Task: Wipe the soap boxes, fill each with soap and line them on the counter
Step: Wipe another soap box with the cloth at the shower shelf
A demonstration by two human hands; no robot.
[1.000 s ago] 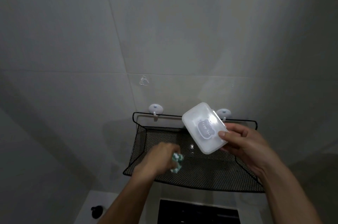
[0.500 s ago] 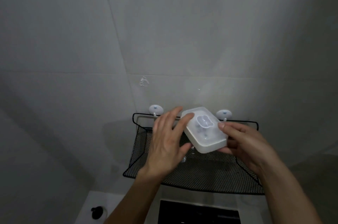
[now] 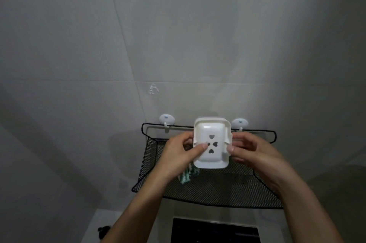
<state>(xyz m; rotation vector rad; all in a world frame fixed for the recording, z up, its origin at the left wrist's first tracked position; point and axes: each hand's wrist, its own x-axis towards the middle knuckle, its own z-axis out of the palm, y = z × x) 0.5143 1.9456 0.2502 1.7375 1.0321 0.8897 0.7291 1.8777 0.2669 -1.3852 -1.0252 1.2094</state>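
Left hand [image 3: 179, 155] and right hand [image 3: 250, 150] each pinch a side of the soap box [image 3: 212, 143], held over the mesh shelf [image 3: 217, 189]; green cloth [image 3: 187, 175] tucked under left. Risk: 2-sided pinch on smooth plastic may slip, box drops to shelf or past its front edge.

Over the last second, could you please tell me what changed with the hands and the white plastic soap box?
The left hand rose from the black mesh shelf and took hold of the white plastic soap box, now gripped by both hands with its heart-shaped holes showing. The right hand kept hold; the shelf stayed put.
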